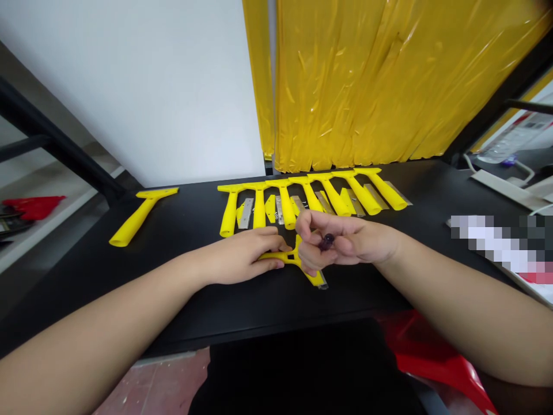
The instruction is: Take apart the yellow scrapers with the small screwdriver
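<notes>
My left hand (pixel 246 255) is closed around the handle of a yellow scraper (pixel 294 253) just above the black table. The scraper's wide head points right, and a strip of metal blade shows at its near end. Over that head, my right hand (pixel 341 241) has its fingers curled around a dark purple tool handle (pixel 327 241) with a rounded end, like a screwdriver's. Its tip is hidden behind the fingers. Beyond both hands lies a row of yellow scraper handles (pixel 258 207), with metal blades (pixel 245 213) and small yellow plates (pixel 270 208) between them.
One more yellow scraper handle (pixel 137 222) lies apart on the left of the black table (pixel 194 314). A white panel (pixel 173 86) and yellow plastic sheeting (pixel 358 86) stand behind. Black frame posts flank the table. A partly blurred flat item (pixel 496 248) is at right.
</notes>
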`<action>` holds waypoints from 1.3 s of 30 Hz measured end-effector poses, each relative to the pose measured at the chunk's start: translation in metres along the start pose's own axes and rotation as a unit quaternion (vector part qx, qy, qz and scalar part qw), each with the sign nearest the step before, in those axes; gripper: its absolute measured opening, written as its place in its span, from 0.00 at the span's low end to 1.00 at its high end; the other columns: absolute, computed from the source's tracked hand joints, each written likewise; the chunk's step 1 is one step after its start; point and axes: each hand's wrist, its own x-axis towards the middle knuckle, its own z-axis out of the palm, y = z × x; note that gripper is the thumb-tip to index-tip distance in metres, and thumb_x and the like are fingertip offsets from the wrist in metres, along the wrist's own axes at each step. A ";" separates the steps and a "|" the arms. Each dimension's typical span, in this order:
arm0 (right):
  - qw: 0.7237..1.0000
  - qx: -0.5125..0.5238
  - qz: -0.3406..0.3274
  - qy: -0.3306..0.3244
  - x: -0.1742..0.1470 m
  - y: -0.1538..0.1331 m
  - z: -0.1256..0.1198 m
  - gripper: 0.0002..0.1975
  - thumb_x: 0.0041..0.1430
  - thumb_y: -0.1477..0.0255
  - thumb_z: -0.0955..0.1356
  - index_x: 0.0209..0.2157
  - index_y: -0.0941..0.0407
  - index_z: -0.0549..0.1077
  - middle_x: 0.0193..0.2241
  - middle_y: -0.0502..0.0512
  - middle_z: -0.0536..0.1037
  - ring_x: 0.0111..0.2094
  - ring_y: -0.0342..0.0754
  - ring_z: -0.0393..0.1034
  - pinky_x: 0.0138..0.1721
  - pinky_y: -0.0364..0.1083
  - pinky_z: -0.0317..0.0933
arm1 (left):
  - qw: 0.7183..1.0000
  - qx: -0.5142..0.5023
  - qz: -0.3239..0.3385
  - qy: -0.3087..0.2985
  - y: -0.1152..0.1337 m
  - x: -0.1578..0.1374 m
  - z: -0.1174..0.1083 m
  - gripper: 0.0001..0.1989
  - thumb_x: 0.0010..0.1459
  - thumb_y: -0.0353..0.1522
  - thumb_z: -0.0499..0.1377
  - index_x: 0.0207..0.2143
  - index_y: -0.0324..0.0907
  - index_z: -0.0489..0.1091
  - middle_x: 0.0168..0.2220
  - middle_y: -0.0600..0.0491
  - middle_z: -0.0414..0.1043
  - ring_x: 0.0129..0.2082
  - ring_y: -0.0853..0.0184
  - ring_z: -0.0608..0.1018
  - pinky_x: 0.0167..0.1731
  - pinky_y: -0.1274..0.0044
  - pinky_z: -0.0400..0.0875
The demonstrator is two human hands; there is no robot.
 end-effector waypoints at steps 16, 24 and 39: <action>1.000 0.014 0.010 0.018 0.000 -0.001 0.000 0.13 0.75 0.58 0.68 0.43 0.53 0.65 0.30 0.46 0.66 0.31 0.44 0.61 0.41 0.48 0.65 | 0.999 0.008 -0.037 -0.029 0.002 -0.001 -0.001 0.11 0.73 0.38 0.60 0.52 0.45 0.76 0.53 0.47 0.78 0.51 0.57 0.81 0.52 0.67 0.75; 1.000 -0.022 0.013 0.003 0.001 0.005 -0.006 0.33 0.78 0.47 0.57 0.35 0.58 0.78 0.20 0.45 0.60 0.24 0.44 0.55 0.38 0.49 0.65 | 0.999 0.011 -0.032 -0.024 0.003 -0.002 -0.003 0.11 0.73 0.39 0.60 0.50 0.44 0.76 0.52 0.46 0.79 0.49 0.57 0.82 0.50 0.67 0.75; 0.924 -0.342 -0.048 0.165 -0.019 -0.048 -0.011 0.15 0.65 0.58 0.76 0.40 0.55 0.75 0.31 0.49 0.70 0.31 0.45 0.62 0.36 0.46 0.60 | 0.999 -0.017 0.027 0.008 -0.008 -0.007 -0.012 0.15 0.74 0.38 0.60 0.57 0.44 0.77 0.53 0.47 0.82 0.50 0.62 0.84 0.50 0.74 0.76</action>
